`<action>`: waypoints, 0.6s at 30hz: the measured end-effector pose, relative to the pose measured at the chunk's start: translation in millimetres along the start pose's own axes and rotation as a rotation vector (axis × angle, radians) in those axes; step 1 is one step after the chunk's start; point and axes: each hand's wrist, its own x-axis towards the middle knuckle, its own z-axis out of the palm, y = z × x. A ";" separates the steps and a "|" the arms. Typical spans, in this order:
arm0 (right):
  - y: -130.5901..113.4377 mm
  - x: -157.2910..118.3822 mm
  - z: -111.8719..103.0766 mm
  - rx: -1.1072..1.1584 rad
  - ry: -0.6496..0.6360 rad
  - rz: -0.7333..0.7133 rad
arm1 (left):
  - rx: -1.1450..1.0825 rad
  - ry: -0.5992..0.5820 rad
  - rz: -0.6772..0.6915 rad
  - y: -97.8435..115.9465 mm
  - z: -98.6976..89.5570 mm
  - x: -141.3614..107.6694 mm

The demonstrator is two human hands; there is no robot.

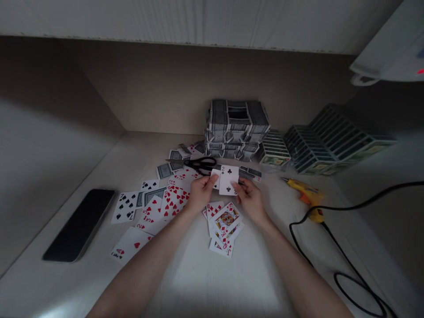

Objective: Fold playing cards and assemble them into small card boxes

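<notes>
Between my hands, above the tabletop, are playing cards. My right hand [250, 196] pinches the two of clubs [228, 180] by its lower right corner. Another playing card [215, 179], partly covered by the two of clubs and by my thumb, is gripped in my left hand [202, 192]. Below my hands lies a loose pile of diamond cards [227, 221] with a king on top. Heart cards [175, 201] are spread beside my left forearm. Black-handled scissors [198, 164] rest on cards just beyond my left hand.
A box-like structure built of cards [236, 128] stands at the back. Right of it are stacked card boxes [331, 141]. A yellow glue gun [304, 192] with a looping black cord [344, 205] lies on the right. On the left are a phone [79, 225] and a seven of spades [124, 207].
</notes>
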 end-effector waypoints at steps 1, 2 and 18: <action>0.6 0.0 -0.1 -0.004 -0.010 0.005 | -0.016 -0.012 -0.008 -0.5 0.3 -0.1; 1.1 0.0 -0.3 -0.006 -0.020 0.009 | -0.035 -0.026 -0.015 -0.6 0.6 -0.5; 0.8 -6.0 0.3 -0.178 0.057 -0.062 | -0.104 -0.132 -0.087 0.3 -0.3 -6.1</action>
